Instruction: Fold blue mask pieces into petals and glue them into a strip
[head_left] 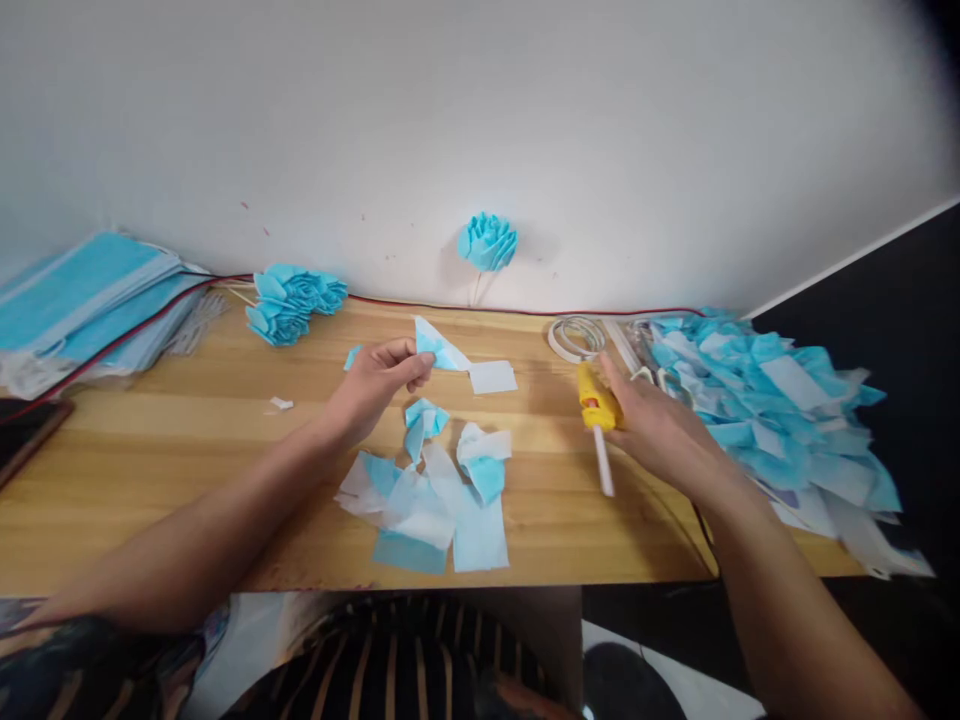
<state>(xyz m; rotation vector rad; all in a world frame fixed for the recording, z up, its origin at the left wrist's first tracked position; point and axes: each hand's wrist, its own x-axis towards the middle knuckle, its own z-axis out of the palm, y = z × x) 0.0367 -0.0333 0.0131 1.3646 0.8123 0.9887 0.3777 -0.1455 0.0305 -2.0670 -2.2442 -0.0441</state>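
Observation:
Between the thumb and fingers of my left hand is a folded piece of blue and white fabric, raised over the table. My right hand grips a yellow glue gun, and a white glue stick juts from its rear end toward me. A small white rectangle lies just right of the folded piece. Nearer to me, loose blue and white fabric pieces overlap in a small pile. One curled blue piece sits at the back of that pile.
A blue fabric flower on a thin stem leans against the wall, with more blue flowers to its left. Stacked face masks lie far left. White tape rolls and a large fabric heap are at right. A cable follows the wall.

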